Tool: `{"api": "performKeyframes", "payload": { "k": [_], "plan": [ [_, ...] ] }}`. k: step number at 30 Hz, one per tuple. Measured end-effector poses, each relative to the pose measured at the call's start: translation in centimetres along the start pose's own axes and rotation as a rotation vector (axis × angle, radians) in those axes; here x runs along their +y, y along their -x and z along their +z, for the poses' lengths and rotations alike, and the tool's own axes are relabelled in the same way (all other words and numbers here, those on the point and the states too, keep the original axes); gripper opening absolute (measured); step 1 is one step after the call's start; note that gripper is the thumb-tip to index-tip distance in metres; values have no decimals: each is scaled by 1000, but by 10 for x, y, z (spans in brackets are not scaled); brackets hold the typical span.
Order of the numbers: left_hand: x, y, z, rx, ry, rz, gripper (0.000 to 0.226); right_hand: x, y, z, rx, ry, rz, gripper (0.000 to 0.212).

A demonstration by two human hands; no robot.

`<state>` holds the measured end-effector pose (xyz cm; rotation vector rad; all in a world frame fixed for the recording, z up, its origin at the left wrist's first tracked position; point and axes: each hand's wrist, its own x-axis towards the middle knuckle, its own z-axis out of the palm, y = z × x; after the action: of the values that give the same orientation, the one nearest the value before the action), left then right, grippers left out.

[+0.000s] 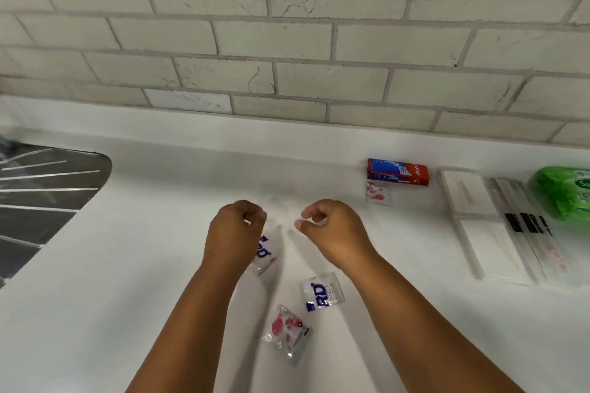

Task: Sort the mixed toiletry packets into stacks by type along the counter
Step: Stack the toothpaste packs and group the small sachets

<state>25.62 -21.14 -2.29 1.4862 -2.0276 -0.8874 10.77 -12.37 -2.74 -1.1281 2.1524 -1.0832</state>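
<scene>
A clear sachet printed with blue "RD" lettering (pixel 264 254) lies on the white surface (pixel 159 265), half hidden under the left hand (pixel 234 238); its full outline cannot be made out, and motion blur softens it. Its long axis runs roughly toward the wall. A second RD sachet (pixel 322 292) lies fully visible nearer the person, between the forearms, tilted slightly, its lettering running along its length. Just beside it, closer still, a crumpled clear packet with pink-red print (pixel 287 332) lies on a diagonal.

Both hands hover above the surface, fingers loosely curled. The left hand appears empty, though whether its fingertips touch the sachet beneath cannot be told. The right hand (pixel 332 230) holds nothing, thumb and forefinger apart.

Farther right, a small pink-printed packet (pixel 378 193) rests against a red and blue toothpaste box (pixel 399 173). Beyond these lie white flat packets (pixel 479 226), clear wrapped sticks (pixel 526 226) and a green wipes pack (pixel 565 191), cut off by the frame edge. A dark sink drainer (pixel 41 195) sits at far left.
</scene>
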Motion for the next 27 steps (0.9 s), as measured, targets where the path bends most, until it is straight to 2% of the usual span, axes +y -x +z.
{"api": "performKeyframes", "payload": {
  "k": [4,9,14,18,21,24,27],
  "plan": [
    [-38,13,-12,-87,-109,-29,22,-5,15,40,-84,149,-3,29],
    [-59,25,-8,-101,-213,57,35,-5,27,67,-48,352,-11,42],
    [-71,24,2,-98,-255,130,29,-8,33,75,7,404,-34,44],
    [-68,24,0,-89,-206,135,27,-9,34,76,34,360,-12,40],
    [-61,25,-3,-120,-122,87,17,-8,34,76,38,276,14,34],
    [-51,23,-4,-163,70,-2,11,-7,31,70,33,139,57,27],
    [-39,21,2,-179,307,-98,9,-2,27,58,62,-154,161,25]
  ]
}}
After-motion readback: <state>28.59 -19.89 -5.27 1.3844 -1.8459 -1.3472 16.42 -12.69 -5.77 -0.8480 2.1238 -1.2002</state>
